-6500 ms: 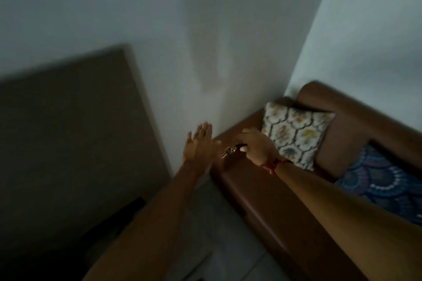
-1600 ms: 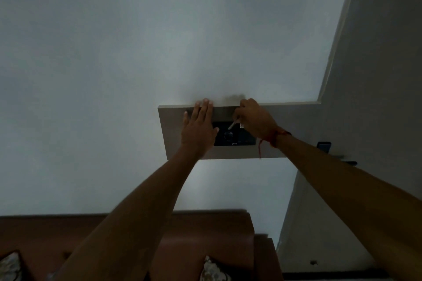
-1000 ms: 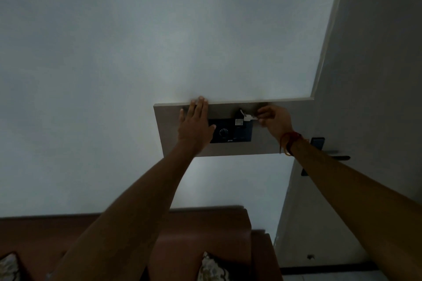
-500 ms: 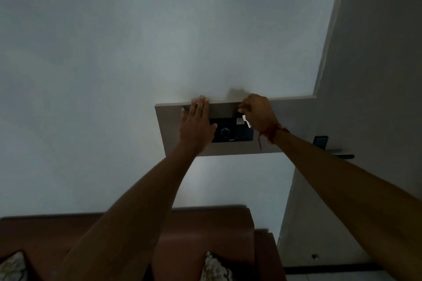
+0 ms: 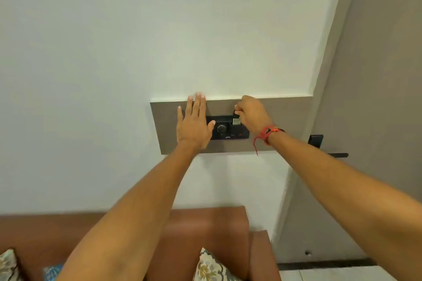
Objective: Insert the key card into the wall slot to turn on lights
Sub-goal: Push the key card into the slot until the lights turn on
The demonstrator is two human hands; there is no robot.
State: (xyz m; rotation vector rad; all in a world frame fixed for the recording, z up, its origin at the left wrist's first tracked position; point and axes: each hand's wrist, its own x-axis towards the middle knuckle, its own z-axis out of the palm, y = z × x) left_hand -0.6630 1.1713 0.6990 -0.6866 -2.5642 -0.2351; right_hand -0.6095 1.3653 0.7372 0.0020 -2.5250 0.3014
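Right hand (image 5: 252,113) pinches key card (image 5: 236,121) at switch plate (image 5: 228,129); flat left hand (image 5: 194,125) covers its edge.

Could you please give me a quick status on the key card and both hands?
Left hand flat on the wall panel, open. Right hand pinching the key card at the black switch plate. Room lit. Nothing in the way.

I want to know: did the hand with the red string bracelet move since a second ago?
Yes. The right hand with the red string bracelet moved leftward, from beside the black switch panel to its top right corner.
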